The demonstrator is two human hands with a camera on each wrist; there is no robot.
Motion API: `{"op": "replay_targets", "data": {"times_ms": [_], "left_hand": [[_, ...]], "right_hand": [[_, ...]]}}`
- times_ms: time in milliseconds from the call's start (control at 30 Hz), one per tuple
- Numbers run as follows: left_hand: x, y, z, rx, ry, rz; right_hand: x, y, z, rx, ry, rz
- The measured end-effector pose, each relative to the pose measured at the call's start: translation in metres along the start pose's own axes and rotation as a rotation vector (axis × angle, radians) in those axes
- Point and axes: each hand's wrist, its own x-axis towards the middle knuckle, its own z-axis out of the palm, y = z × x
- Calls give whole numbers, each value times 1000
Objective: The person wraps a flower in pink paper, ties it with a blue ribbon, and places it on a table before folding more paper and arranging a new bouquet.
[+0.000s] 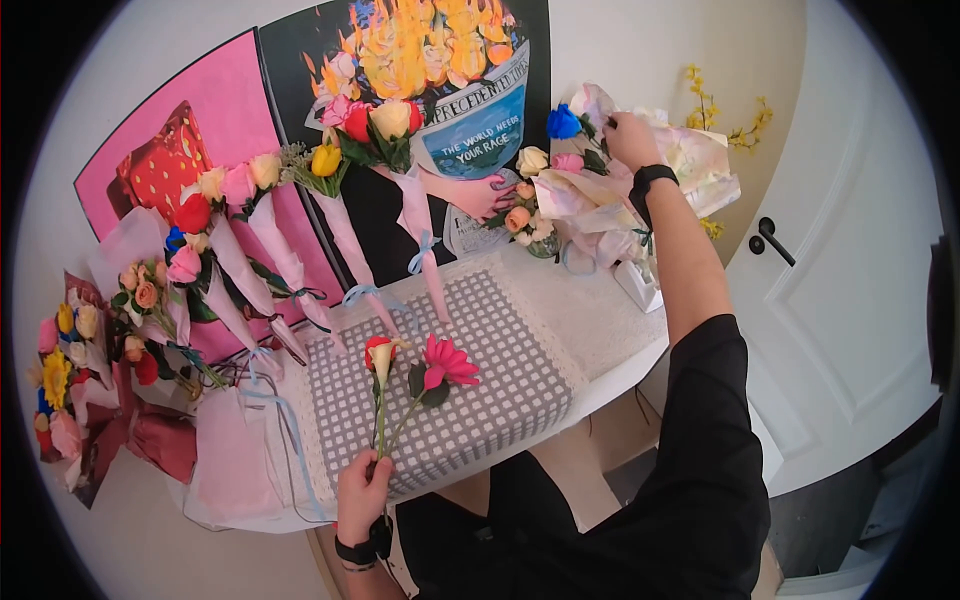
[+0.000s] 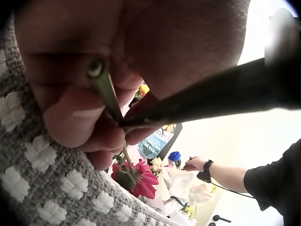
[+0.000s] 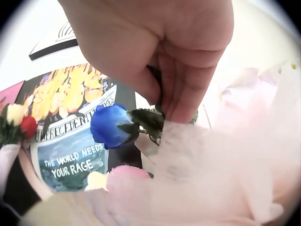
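Over the near edge of a grey-and-white checked cloth (image 1: 470, 410), my left hand (image 1: 363, 492) pinches the green stems (image 2: 111, 100) of a magenta flower (image 1: 455, 365), a cream lily (image 1: 382, 362) and a red flower (image 1: 371, 344). The blooms lie over the cloth. At the back right, my right hand (image 1: 632, 143) reaches into flowers and pale wrapping paper (image 1: 575, 205). In the right wrist view its fingers pinch a dark green stem beside a blue rose (image 3: 111, 126); the leaves and paper hide part of the grip.
Several pink-wrapped flowers (image 1: 345, 240) lean along the back. Bouquets (image 1: 65, 375) stand at the far left, near pink paper sheets (image 1: 232, 460). A small glass vase (image 1: 543, 246) and a white box (image 1: 638, 287) sit at the right, before a door (image 1: 840, 290).
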Motion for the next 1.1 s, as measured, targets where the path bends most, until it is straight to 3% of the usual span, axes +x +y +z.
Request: {"op": "replay_targets", "data": {"times_ms": [100,267,333,367,433,500,567,633,667,733,767,833,867,933,967,1033,1067,1100], "left_hand": [[1,-1,1,-19,6,0],[-2,6,3,-27,45,0],[-4,15,2,182,77,76],[-4,15,2,181,75,76],[-4,15,2,321,116,239],[-5,16,1,339,101,258],[-6,14,0,356,94,272],[-5,10,0,420,111,417],[-5,10,-1,424,112,409],[-6,9,-4,466,62,441],[-5,3,-6,472,42,413],[-11,11,-13,451,-10,363],[-12,17,-18,425,-58,333],[-19,35,-33,429,-125,245],[-21,41,-37,408,-105,270],[-22,53,-42,381,-18,375],[-19,60,-39,383,-16,362],[-15,68,-35,404,73,517]], "right_hand": [[1,-6,-19,56,103,108],[7,-20,-56,225,213,141],[11,-25,-67,522,339,93],[10,-33,-79,661,334,78],[-2,-61,-105,827,326,60],[-27,-93,-130,1072,283,45],[-52,-106,-133,1217,270,57],[-77,-113,-128,1435,267,123],[-91,-115,-123,1298,230,140],[-125,-133,-111,1713,170,178],[-142,-136,-102,1720,160,192],[-176,-142,-78,1911,87,430],[-192,-149,-71,1921,76,445],[-221,-160,-57,1937,-143,662],[-236,-157,-42,1943,-148,673],[-264,-150,-14,2048,-430,588],[-271,-158,-15,2052,-442,596],[-278,-172,-17,2165,-487,607]]}}
